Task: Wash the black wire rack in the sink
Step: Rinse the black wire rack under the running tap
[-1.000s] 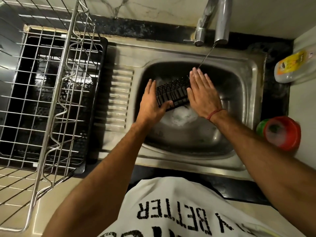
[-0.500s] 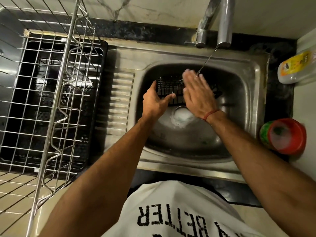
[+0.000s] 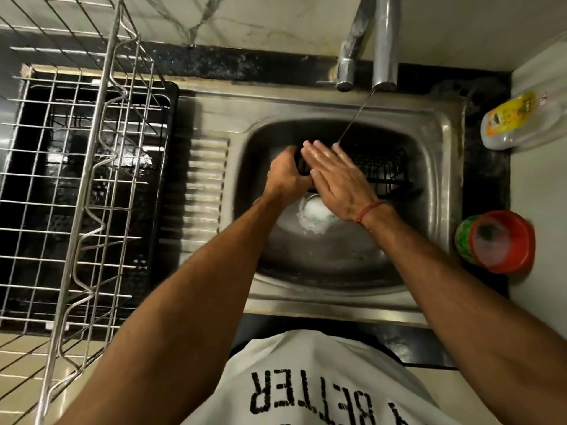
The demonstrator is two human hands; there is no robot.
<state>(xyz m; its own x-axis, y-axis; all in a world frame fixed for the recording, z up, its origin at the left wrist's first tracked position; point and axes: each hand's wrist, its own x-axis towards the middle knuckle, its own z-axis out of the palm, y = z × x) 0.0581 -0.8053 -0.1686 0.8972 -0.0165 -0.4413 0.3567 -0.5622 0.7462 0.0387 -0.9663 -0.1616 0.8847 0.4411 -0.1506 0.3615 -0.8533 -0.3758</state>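
Rack (image 3: 383, 173), black wire, near sink's (image 3: 435, 154) back edge. Left hand (image 3: 287, 176) curled around its left end; right hand (image 3: 336, 177) flat, fingers straight, against it.

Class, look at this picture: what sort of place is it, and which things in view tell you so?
Most likely a home kitchen: a steel sink with a running tap, a wire dish-drying rack, and a dish-soap bottle.

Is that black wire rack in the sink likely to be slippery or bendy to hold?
Probably slippery: the rack sits under the running tap. It looks stiff, keeping its grid shape while the left hand grips one end. Likely light, being mostly open wire.
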